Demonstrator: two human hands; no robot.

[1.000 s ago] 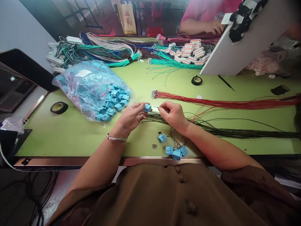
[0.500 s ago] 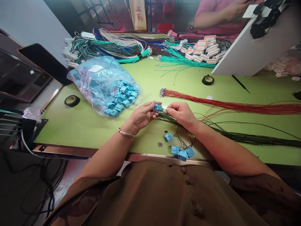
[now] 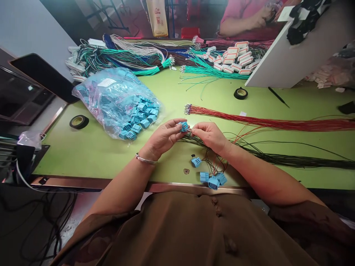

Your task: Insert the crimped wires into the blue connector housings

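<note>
Near frame centre, above the green table (image 3: 91,155): a small blue connector (image 3: 183,126), blocky plastic, its face a grid of dark sockets, turned up toward the camera. Pinched between thumb and fingertips of the left hand (image 3: 163,138). Right hand (image 3: 210,136) just beside it, fingers pressed together on a thin dark wire (image 3: 249,155) at the connector's edge. Below, toward the table's near rim, four more blue connectors (image 3: 212,180) with looped wires. Left of centre, a clear bag (image 3: 111,98) full of the same blue parts. Right of centre, a red wire bundle (image 3: 263,122).
</note>
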